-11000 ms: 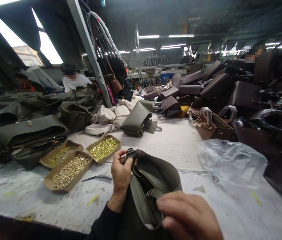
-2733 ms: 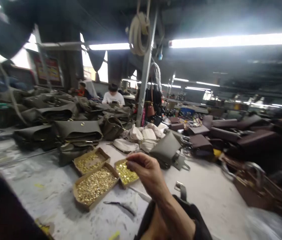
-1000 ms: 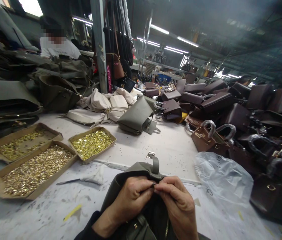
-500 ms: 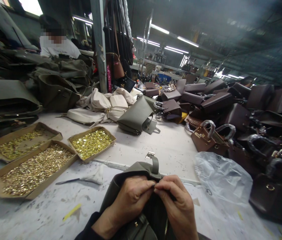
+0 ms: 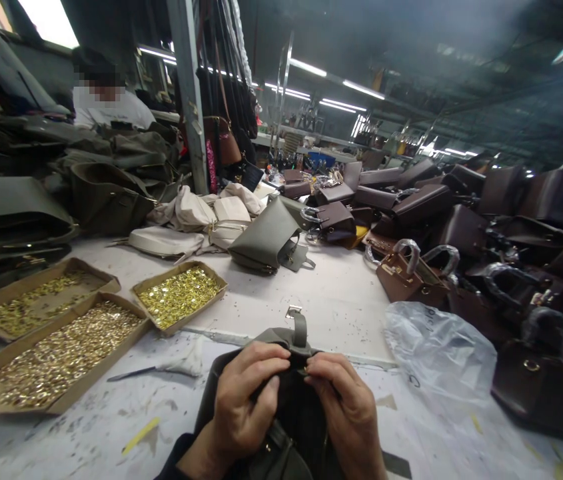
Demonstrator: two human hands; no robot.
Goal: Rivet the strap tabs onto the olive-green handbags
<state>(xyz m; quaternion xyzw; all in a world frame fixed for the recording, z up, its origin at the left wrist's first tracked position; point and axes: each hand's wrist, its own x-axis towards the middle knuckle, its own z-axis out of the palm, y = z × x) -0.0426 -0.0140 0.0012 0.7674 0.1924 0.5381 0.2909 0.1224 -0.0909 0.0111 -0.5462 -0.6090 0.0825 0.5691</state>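
An olive-grey handbag [image 5: 306, 427] is under my hands at the near edge of the table, its dark inside facing me. A strap loop [image 5: 300, 330] with a metal buckle [image 5: 293, 311] stands up at its far rim. My left hand [image 5: 248, 393] has its fingers curved over that rim, the thumb apart from the fingertips. With thumb and fingers closed, my right hand [image 5: 346, 400] pinches the rim just right of the strap. A tiny gold-coloured spot shows at its fingertips, too small to name.
Cardboard trays of small gold metal pieces [image 5: 176, 297] stand at the left, near a dark-bladed tool [image 5: 134, 373] with a whitish wrapped end. A plastic bag [image 5: 441, 353] and brown handbags [image 5: 406, 273] are at the right. Another olive bag [image 5: 266, 237] lies ahead; a person [image 5: 111, 107] sits beyond.
My left thumb and fingers have parted from their pinch beside the right fingertips, and the left hand has drawn slightly leftward. My right hand remains at the rim.
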